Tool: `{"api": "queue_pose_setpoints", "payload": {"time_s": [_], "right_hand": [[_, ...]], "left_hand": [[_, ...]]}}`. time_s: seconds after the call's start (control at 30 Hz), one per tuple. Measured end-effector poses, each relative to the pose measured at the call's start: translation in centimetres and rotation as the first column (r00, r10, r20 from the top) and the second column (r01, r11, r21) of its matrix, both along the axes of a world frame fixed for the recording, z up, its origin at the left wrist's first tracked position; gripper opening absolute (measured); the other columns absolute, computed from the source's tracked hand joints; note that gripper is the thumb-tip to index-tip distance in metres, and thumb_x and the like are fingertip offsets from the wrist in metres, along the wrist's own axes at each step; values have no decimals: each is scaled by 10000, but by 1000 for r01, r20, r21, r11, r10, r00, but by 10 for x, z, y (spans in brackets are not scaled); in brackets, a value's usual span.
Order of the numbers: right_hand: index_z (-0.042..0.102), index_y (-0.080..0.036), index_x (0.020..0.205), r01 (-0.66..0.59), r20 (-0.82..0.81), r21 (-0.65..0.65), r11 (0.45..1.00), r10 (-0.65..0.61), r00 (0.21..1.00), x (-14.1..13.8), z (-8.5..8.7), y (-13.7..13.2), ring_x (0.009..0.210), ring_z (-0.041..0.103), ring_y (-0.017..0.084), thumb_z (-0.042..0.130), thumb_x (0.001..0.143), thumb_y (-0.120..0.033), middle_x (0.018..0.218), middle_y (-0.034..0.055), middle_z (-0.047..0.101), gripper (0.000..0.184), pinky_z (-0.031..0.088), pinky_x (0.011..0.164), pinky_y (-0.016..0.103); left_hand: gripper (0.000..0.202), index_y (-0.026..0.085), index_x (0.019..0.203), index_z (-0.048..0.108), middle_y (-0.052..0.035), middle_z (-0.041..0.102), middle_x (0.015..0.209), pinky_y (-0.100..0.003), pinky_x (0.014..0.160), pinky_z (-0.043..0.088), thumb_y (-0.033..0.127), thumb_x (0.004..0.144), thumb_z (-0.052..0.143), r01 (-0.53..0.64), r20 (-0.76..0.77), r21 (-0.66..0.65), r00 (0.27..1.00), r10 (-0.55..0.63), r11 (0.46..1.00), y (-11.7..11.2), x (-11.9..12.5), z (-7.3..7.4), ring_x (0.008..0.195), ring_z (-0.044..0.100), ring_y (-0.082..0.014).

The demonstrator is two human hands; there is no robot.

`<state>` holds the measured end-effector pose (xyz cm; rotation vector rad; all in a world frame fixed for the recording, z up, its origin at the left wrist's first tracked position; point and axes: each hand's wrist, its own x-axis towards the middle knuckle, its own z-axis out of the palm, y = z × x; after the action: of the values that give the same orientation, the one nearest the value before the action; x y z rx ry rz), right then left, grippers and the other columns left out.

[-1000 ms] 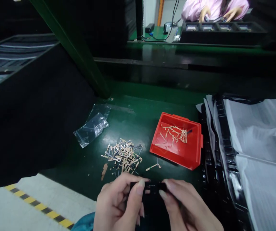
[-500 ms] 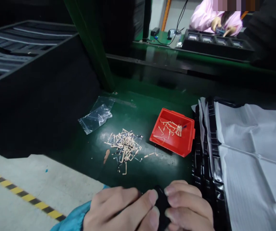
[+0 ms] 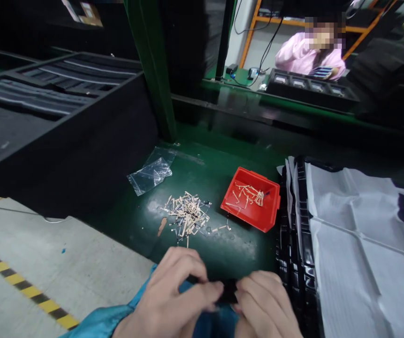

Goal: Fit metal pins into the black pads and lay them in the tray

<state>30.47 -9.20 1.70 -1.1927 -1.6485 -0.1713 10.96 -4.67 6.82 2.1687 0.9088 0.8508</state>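
My left hand [image 3: 173,291] and my right hand [image 3: 263,305] sit close together at the bottom of the view. Both pinch a small black plastic piece [image 3: 228,291], and the fingers hide most of it. Beyond my hands, a loose heap of thin tan strips with dark ends [image 3: 186,216] lies on the green bench top [image 3: 219,253]. A red plastic tray [image 3: 272,206] to its right holds more of these strips. A few stray strips lie between the heap and the tray.
A clear zip bag [image 3: 151,172] lies behind the heap. Black trays under white sheeting [image 3: 356,249] stack along the right. A black bin [image 3: 57,89] stands at left, and the grey floor lies at lower left. A person in pink [image 3: 309,58] sits beyond a black compartment tray [image 3: 310,89].
The view has tilted up and drawn back, so the bench items sit smaller and higher. My hands have closed in over the black piece, and more of my blue sleeve shows.
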Motion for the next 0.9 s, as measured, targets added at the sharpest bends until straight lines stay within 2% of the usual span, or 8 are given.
{"api": "queue_pose_setpoints", "payload": {"time_s": [0.07, 0.17, 0.33, 0.43, 0.5, 0.6, 0.77, 0.9], "right_hand": [[730, -231, 1013, 23, -159, -96, 995, -39, 987, -9, -15, -1, 756, 763, 213, 582, 900, -19, 826, 43, 780, 283, 649, 641, 354], [711, -211, 1202, 54, -322, -296, 954, -153, 934, -15, -41, -6, 941, 762, 207, 587, 961, -83, 1039, 87, 782, 299, 646, 799, 335], [732, -213, 1115, -132, -355, -383, 914, -14, 935, -13, -65, -7, 840, 742, 170, 608, 964, -92, 933, 44, 767, 230, 616, 769, 280], [738, -211, 1043, -115, -448, -377, 919, -72, 891, -18, -66, -5, 791, 719, 175, 582, 986, -119, 889, 50, 748, 190, 593, 725, 291], [739, -212, 988, -84, -509, -376, 923, -130, 851, -22, -65, -5, 766, 710, 180, 576, 996, -146, 865, 54, 737, 176, 580, 693, 291], [753, -221, 962, -96, -530, -397, 913, -142, 836, -26, -62, -4, 752, 719, 189, 585, 1000, -187, 854, 55, 743, 176, 580, 687, 297], [761, -223, 943, -102, -539, -390, 915, -137, 831, -25, -63, -1, 720, 719, 174, 605, 977, -158, 815, 34, 740, 172, 573, 696, 287], [768, -226, 928, -117, -618, -401, 909, -174, 767, -25, -60, -6, 711, 681, 162, 632, 965, -159, 801, 34, 724, 157, 548, 680, 273]], "left_hand": [[258, 231, 941, 764, -48, 709, 814, -301, 706, 568, 81, 959, 555, -72, -48, -2, 996, 72, 997, 29, -4, 0, 797, 673, -197], [186, 189, 847, 752, -55, 755, 853, -333, 768, 542, 148, 945, 599, -263, -172, 34, 949, 265, 964, 115, 18, 6, 822, 682, -215], [126, 74, 974, 766, -127, 780, 961, -353, 902, 517, 96, 921, 654, -275, -229, 33, 934, 275, 961, 283, 130, 20, 935, 705, -235], [288, -1, 1170, 694, -171, 741, 1099, -385, 987, 492, 160, 932, 715, -250, -250, 69, 933, 259, 966, 319, 170, 33, 1082, 679, -271], [331, 8, 1212, 660, -178, 694, 1186, -419, 1041, 456, 202, 949, 716, -239, -254, 129, 930, 265, 962, 304, 163, 42, 1171, 632, -294], [123, 120, 1020, 703, -92, 682, 1055, -410, 988, 468, 225, 958, 710, -173, -296, 193, 928, 225, 966, 233, 117, 41, 1046, 627, -258], [112, 175, 952, 649, -92, 638, 1099, -438, 862, 501, 187, 901, 747, -190, -516, 114, 828, 222, 975, 92, 69, -31, 994, 557, -282], [171, 182, 839, 599, -105, 635, 1133, -472, 877, 480, 30, 915, 615, -313, -528, 42, 799, 287, 949, 49, 79, -72, 1039, 554, -299]]}}
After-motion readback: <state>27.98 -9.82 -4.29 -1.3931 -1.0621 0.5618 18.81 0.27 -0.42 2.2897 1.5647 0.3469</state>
